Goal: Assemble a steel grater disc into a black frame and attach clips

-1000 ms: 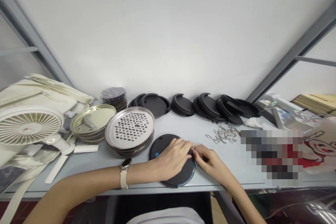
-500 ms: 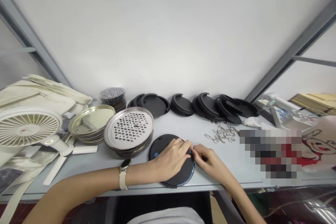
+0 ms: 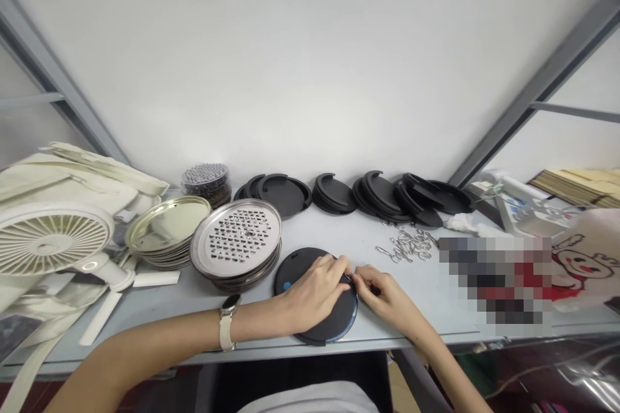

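A round black disc (image 3: 300, 262) with a blue spot and a blue strip along its edge lies near the table's front edge. Across it rests my left hand (image 3: 317, 293), fingers bent and pinched at the disc's right rim. My right hand (image 3: 382, 297) meets it there, thumb and forefinger pressed together on a small shiny piece too small to name. Behind my right hand lies a loose heap of silver metal clips (image 3: 411, 245). To the left stands a stack of round metal plates, the top one perforated (image 3: 245, 239).
A stack of gold-coloured discs (image 3: 169, 222), a white fan (image 3: 53, 242) and a cream bag (image 3: 72, 174) are at the left. Black rimmed trays (image 3: 334, 193) line the wall. A pixelated patch, a printed bag (image 3: 584, 264) and wooden sheets (image 3: 576, 187) are at the right.
Both hands stay at the disc's right rim with almost the same grip. The whole view has shifted very slightly.
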Available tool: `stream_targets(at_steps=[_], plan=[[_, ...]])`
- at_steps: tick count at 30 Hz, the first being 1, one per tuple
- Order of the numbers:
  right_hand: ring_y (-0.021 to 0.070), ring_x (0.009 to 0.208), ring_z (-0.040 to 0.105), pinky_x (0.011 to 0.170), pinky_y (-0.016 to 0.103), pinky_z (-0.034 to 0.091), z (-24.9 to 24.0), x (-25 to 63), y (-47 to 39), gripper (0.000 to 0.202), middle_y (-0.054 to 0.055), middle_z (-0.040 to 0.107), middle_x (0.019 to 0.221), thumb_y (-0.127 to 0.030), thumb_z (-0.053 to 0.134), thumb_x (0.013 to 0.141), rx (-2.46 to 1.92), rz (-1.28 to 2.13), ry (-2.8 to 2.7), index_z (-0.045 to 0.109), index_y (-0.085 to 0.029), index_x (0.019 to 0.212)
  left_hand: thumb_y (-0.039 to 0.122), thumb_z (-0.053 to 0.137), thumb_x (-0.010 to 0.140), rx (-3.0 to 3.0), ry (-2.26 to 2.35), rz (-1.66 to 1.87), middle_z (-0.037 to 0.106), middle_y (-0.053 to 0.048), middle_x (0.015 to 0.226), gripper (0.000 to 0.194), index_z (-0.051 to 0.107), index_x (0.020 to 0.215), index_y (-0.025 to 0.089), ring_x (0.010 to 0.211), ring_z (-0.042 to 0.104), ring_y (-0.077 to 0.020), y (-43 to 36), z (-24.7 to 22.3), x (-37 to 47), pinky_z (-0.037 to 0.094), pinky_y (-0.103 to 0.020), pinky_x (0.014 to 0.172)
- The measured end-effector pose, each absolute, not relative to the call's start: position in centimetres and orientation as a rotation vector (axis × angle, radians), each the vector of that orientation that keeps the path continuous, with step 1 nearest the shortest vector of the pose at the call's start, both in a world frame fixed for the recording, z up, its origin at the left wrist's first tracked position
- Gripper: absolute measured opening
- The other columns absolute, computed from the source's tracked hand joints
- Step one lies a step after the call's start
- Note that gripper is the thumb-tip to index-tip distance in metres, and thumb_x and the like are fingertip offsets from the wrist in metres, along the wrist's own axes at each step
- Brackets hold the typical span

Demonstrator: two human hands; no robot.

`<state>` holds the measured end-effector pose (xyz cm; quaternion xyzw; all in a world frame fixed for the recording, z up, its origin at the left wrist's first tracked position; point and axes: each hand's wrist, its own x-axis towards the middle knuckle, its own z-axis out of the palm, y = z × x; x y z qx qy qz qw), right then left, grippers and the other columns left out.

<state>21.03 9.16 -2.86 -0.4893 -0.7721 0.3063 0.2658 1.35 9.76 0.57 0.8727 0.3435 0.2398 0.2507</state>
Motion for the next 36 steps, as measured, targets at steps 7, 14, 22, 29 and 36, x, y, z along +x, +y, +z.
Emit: stream_targets(at_steps=[7,14,22,29,36], plan=[[0.0126,0.059,0.037,0.056,0.025,0.030,-2.62,21.05,9.03,0.034,-0.005,0.036,0.061,-0.036,0.036,0.096,-1.319,0.861,-2.029,0.038,-0.020,0.066,0.012,0.049,0.090,2.345,0.935,0.660,0.055,-0.003,0.099,0.014,0.044,0.100,0.021,0.097,0.052,-0.0204,9.75,0.51,1.37,0.042,-0.032,0.085],[0.0119,0.057,0.035,0.054,0.024,0.029,-2.49,20.82,9.08,0.036,-0.005,0.033,0.061,-0.037,0.036,0.097,-1.324,0.870,-1.979,0.032,-0.021,0.065,0.011,0.053,0.088,2.269,0.965,0.724,0.056,-0.004,0.105,0.021,0.043,0.104,0.022,0.099,0.054,-0.0198,9.84,0.24,1.34,0.044,-0.031,0.086],[0.0151,0.063,0.045,0.060,0.026,0.034,-2.24,20.27,8.96,0.034,-0.003,0.043,0.060,-0.032,0.036,0.097,-1.319,0.748,-2.099,0.039,-0.021,0.066,0.010,0.052,0.087,2.230,0.979,0.702,0.055,-0.005,0.106,0.023,0.043,0.105,0.021,0.097,0.057,-0.0191,9.75,0.66,1.32,0.045,-0.031,0.084],[0.0159,0.066,0.046,0.063,0.027,0.036,-2.32,20.58,9.03,0.033,-0.003,0.045,0.063,-0.032,0.035,0.098,-1.277,0.752,-2.121,0.040,-0.021,0.067,0.012,0.050,0.089,2.321,0.946,0.687,0.057,-0.005,0.101,0.017,0.044,0.103,0.021,0.098,0.054,-0.0207,9.85,0.47,1.30,0.044,-0.033,0.085],[0.0155,0.065,0.046,0.063,0.027,0.037,-2.38,20.67,9.00,0.033,-0.003,0.045,0.064,-0.035,0.035,0.099,-1.289,0.790,-2.091,0.041,-0.021,0.069,0.011,0.048,0.089,2.353,0.941,0.687,0.057,-0.004,0.098,0.015,0.046,0.100,0.020,0.096,0.053,-0.0211,9.89,0.39,1.37,0.043,-0.033,0.083]])
